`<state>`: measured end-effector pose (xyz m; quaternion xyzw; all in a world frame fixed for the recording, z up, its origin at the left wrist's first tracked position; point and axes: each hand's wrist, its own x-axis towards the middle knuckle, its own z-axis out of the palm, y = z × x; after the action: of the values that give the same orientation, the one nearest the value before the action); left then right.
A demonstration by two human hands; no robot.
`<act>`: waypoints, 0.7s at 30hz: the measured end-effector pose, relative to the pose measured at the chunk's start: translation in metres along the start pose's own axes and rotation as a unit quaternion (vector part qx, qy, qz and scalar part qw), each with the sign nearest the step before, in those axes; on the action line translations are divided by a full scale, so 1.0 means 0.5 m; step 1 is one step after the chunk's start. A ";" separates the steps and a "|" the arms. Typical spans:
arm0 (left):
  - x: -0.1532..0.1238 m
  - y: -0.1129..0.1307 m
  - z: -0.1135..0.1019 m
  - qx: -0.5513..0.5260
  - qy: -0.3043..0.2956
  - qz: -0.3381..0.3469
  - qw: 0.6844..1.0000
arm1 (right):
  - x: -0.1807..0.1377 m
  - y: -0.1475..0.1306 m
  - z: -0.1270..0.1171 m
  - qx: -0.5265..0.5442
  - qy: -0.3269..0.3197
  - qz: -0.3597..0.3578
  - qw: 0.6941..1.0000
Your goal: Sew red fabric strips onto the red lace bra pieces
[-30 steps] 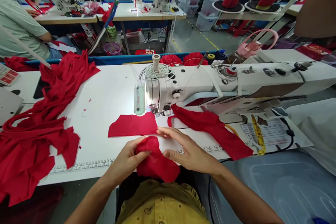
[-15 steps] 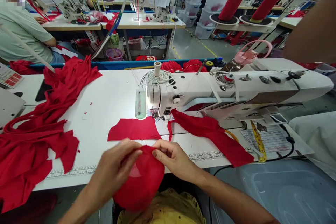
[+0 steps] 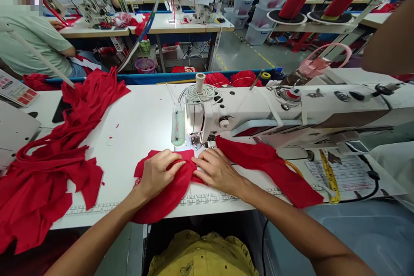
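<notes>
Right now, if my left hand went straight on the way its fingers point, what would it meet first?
Probably your right hand: its fingers lie just across a small gap, above the red fabric, though depth is unclear.

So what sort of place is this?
Most likely a sewing workshop: a sewing machine stands in front of the person, more machines stand farther back, and red fabric is heaped at left.
</notes>
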<state>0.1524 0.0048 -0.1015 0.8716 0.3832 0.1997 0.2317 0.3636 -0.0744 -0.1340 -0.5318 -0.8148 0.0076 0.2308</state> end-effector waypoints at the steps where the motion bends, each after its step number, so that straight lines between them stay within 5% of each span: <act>1: 0.000 0.012 -0.011 -0.064 0.004 -0.012 0.998 | -0.003 -0.004 -0.001 0.009 0.001 -0.002 1.000; 3: 0.014 0.032 -0.024 -0.147 -0.021 -0.068 0.987 | -0.006 -0.006 0.000 0.024 0.006 0.001 1.000; 7: 0.060 0.033 0.000 -0.055 -0.086 -0.153 0.983 | -0.005 -0.002 0.003 0.028 0.010 0.008 1.000; 11: 0.077 0.013 0.029 -0.001 -0.088 -0.175 0.981 | -0.005 -0.004 0.001 0.028 0.011 0.014 0.999; 21: 0.073 0.015 0.022 0.036 -0.093 -0.194 0.976 | -0.007 -0.004 0.003 0.026 0.026 0.012 0.999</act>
<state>0.1853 0.0253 -0.1002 0.8031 0.5287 0.0549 0.2691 0.3624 -0.0781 -0.1361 -0.5356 -0.8012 0.0179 0.2661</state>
